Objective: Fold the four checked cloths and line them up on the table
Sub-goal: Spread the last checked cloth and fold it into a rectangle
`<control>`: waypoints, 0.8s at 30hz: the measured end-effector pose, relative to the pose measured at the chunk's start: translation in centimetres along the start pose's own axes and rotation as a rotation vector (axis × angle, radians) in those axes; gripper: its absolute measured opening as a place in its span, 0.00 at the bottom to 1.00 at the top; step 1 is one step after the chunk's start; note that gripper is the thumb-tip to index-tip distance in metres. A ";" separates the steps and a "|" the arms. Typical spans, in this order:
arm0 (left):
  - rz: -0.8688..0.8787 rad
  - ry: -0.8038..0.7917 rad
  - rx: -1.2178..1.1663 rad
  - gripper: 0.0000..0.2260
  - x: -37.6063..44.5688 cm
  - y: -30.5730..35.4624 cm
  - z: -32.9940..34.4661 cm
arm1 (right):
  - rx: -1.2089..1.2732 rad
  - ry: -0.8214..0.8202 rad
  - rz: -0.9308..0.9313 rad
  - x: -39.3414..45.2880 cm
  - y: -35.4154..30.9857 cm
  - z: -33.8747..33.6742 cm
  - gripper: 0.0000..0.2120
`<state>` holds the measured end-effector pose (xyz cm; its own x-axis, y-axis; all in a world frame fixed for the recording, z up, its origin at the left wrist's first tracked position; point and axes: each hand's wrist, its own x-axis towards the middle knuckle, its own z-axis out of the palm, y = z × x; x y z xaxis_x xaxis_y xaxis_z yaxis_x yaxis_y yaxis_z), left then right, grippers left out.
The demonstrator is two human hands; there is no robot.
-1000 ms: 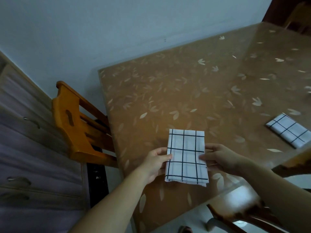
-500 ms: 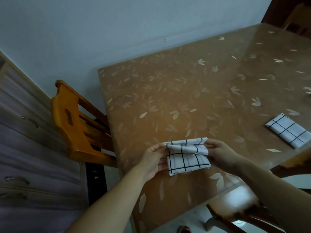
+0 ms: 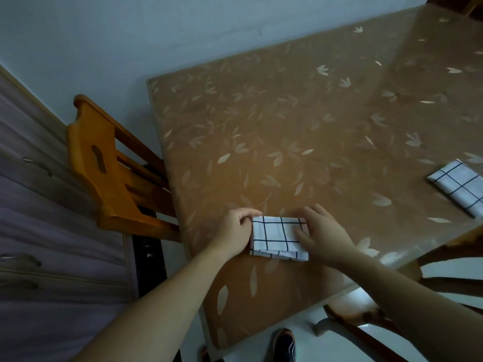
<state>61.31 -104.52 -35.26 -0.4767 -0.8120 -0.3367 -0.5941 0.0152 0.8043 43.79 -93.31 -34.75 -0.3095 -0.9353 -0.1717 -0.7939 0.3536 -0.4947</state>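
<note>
wooden chair [image 3: 109, 168] stands at the table's left edge, pushed in. table [image 3: 300, 121] has a brown leaf-print top under a clear cover.

left hand [image 3: 234, 232] grips the left end of the folded checked cloth [image 3: 277, 237], fingers curled over its far-left corner. the cloth lies flat near the table's front edge, toward the front-left corner, folded into a short rectangle; the lower layer sticks out a bit along the near edge, so the layers are not quite flush. right hand [image 3: 322, 236] rests on the cloth's right end, fingers straight and spread, pressing, not pinching.

second folded checked cloth [image 3: 460, 190] lies at the table's right side, well apart and partly cut off by the frame. the other two are not in view.

step, my read: finishing the fold on this one, flattening it. next: square up the offset layer, let go, then set it in line with the right-side cloth.
</note>
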 end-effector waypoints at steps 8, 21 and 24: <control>0.424 -0.019 0.685 0.19 -1.7 -1.6 0.8 | -0.366 0.053 -0.086 -0.8 -0.4 3.7 0.27; 0.364 -0.196 1.089 0.31 -0.8 -4.0 1.1 | -0.449 -0.072 -0.104 -1.8 1.5 4.9 0.35; 0.357 -0.214 1.134 0.34 -0.4 -4.1 0.5 | -0.455 -0.116 -0.082 -1.9 2.3 4.2 0.37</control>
<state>63.59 -103.97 -38.69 -0.7640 -0.5460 -0.3439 -0.5867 0.8096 0.0180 44.73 -90.77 -39.11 -0.1966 -0.9469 -0.2545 -0.9698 0.2261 -0.0919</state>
